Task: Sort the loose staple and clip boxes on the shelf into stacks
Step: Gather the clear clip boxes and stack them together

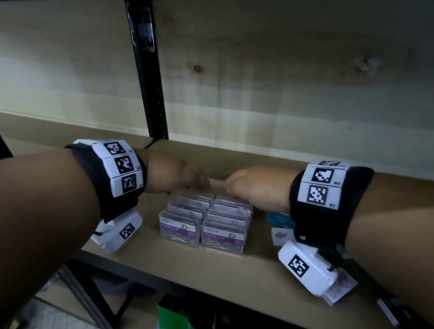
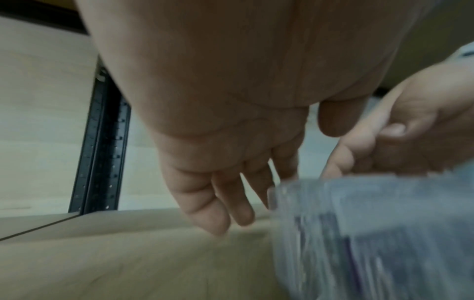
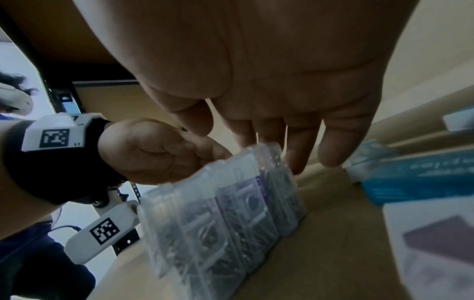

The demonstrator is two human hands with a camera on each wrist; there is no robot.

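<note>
Clear plastic boxes (image 1: 203,223) of paper clips, standing on edge in two rows side by side on the wooden shelf (image 1: 219,273); purple labels reading "PAPER CLIP" on the two front boxes; metal clips visible through the clear walls. Left hand (image 1: 175,176) over the far end of the left row, fingers (image 2: 220,205) straight and pointing down, grip open and empty. Right hand (image 1: 258,188) over the far end of the right row, fingers (image 3: 300,150) straight, tips at the rearmost box, grip open; contact not clear. Blue box (image 3: 420,180) and white box (image 3: 433,249) flat on the shelf just right of the rows; contents not visible.
</note>
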